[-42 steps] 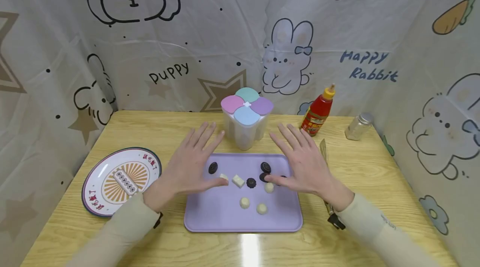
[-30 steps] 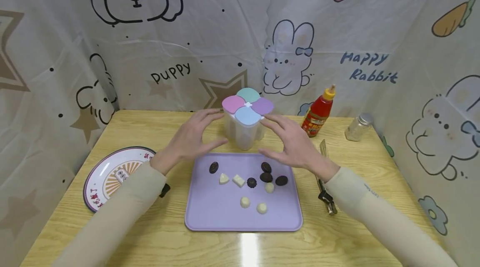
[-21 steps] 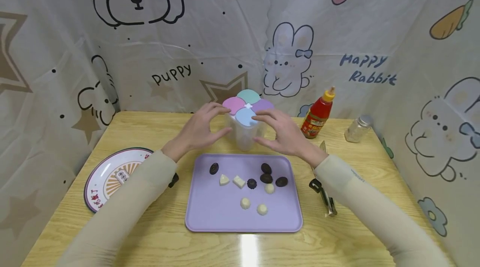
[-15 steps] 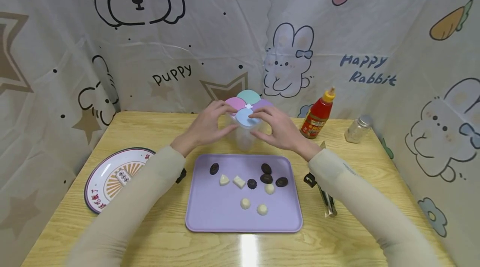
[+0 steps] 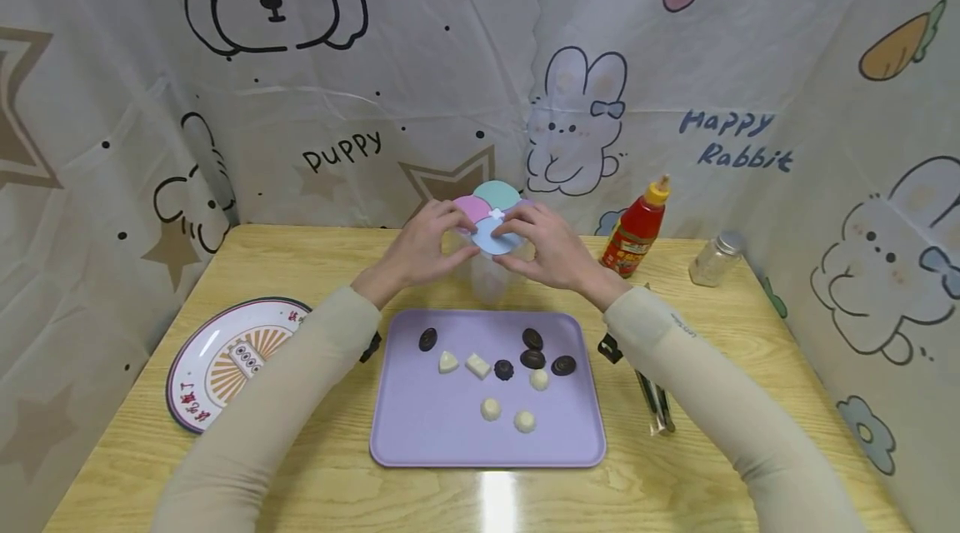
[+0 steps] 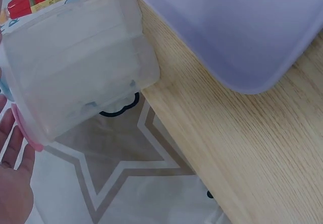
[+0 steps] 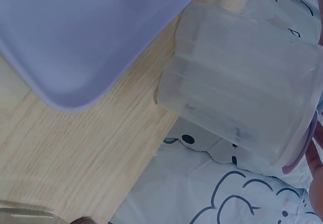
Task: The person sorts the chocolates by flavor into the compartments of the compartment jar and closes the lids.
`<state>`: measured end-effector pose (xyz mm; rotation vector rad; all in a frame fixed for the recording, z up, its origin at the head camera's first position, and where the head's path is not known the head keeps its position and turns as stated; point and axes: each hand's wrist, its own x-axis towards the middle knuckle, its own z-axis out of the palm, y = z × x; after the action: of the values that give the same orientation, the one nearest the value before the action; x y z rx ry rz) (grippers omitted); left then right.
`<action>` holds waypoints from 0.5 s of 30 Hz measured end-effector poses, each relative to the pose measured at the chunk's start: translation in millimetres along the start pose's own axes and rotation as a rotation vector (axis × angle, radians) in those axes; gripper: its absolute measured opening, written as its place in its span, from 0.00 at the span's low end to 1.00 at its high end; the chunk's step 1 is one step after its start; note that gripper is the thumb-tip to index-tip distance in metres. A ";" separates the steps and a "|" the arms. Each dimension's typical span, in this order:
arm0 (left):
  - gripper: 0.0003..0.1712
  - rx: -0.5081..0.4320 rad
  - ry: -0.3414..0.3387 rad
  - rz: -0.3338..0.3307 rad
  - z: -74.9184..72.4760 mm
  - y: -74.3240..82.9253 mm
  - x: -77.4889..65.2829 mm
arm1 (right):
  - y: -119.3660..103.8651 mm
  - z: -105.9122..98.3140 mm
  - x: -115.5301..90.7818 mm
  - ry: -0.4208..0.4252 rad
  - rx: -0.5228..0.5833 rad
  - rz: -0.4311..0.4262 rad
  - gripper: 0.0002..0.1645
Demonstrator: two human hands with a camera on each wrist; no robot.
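A frosted plastic canister (image 6: pixel 86 62) stands behind the tray, topped by a four-petal lid (image 5: pixel 497 196) in green, pink, purple and blue. My left hand (image 5: pixel 429 246) grips the lid from the left, index finger on the blue petal and thumb at its front rim. From the right, my right hand (image 5: pixel 553 250) holds it in the same way. In the left wrist view, other fingers (image 6: pixel 11 143) lie by the pink petal; in the right wrist view, fingers (image 7: pixel 315 156) touch the purple petal. The hands partly hide the canister in the head view.
In front lies a lilac tray (image 5: pixel 431 441) with several dark and white chocolates (image 5: pixel 491 409). A patterned plate (image 5: pixel 183 375) is at left, partly behind the left sleeve. At right are tongs (image 5: pixel 658 404), a red sauce bottle (image 5: pixel 636 229) and a glass shaker (image 5: pixel 715 260).
Both hands have moved from above the tray forward to the canister and closed in on its lid from either side. Their spread fingers have bent onto it. The chocolates stay put.
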<state>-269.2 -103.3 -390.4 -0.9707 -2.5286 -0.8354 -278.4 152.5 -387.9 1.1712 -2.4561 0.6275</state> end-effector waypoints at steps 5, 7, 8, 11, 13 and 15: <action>0.15 0.008 -0.002 -0.009 0.4 0.1 0.4 | 1.6 0.7 1.1 0.021 -0.015 -0.028 0.18; 0.15 0.011 -0.004 -0.015 0.4 0.0 0.9 | 2.3 0.4 2.0 0.028 -0.023 -0.037 0.17; 0.15 0.013 -0.006 -0.018 0.3 0.0 1.1 | 2.7 0.3 2.5 0.030 -0.026 -0.041 0.17; 0.15 0.015 -0.012 -0.028 -0.5 1.0 1.1 | 3.1 -0.2 3.2 0.027 -0.039 -0.046 0.17; 0.15 0.018 -0.016 -0.032 -1.0 1.6 0.7 | 3.2 -0.5 3.1 0.023 -0.043 -0.048 0.17; 0.15 0.020 -0.021 -0.034 -1.1 1.7 0.5 | 3.1 -0.6 2.8 0.020 -0.045 -0.051 0.17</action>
<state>-268.3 -102.7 -388.6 -0.9367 -2.5729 -0.8124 -282.5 152.7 -386.8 1.2003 -2.4028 0.5633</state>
